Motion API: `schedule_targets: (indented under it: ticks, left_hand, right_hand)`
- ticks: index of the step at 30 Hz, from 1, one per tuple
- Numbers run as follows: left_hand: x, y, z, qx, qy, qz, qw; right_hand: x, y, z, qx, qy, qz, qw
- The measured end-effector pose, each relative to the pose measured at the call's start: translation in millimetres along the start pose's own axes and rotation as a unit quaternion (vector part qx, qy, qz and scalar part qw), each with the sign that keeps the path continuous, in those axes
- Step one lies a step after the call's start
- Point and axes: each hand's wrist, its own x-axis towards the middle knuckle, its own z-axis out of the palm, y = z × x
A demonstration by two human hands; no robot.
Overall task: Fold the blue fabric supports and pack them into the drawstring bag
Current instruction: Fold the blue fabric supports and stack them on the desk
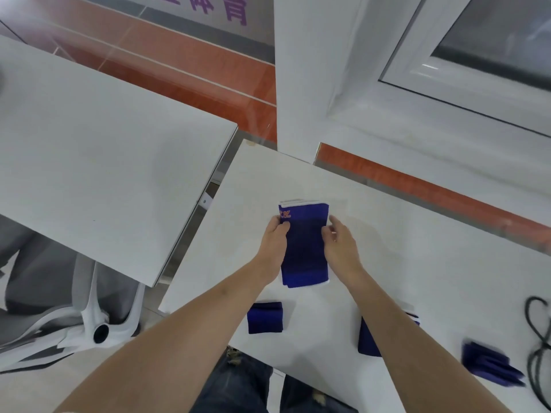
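Both hands pinch the long edges of a blue support (304, 242) lying flat mid-desk (417, 248): left hand (275, 236), right hand (340, 242); bare desk lies far and right

One head-worn view only, with no second to overlap — it looks steeply down and forward over a white table (387, 239), near enough that both forearms run up from the bottom edge. Its near edge cuts the lower frame; the far corner points toward a window (492, 40) — wide-angle bending at the borders.
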Motion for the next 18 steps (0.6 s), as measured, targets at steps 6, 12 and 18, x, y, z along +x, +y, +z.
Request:
schedule_targets:
  ticks: [6, 12, 18]
  left_hand:
    - [-16, 29, 7, -0.001, -0.097, 0.095, 0.991]
    - [-16, 41, -2, 0.206, -0.142, 0.294, 0.922]
    - [-10, -12, -45, 0.435, -0.181, 0.339, 0.814]
  right_hand:
    - [-25, -30, -38, 0.133, 0.027, -0.085, 0.987]
    - [-43, -34, -61, 0.133, 0.079, -0.196, 0.968]
    - [-60, 40, -63, -0.114, 0.013, -0.251, 0.961]
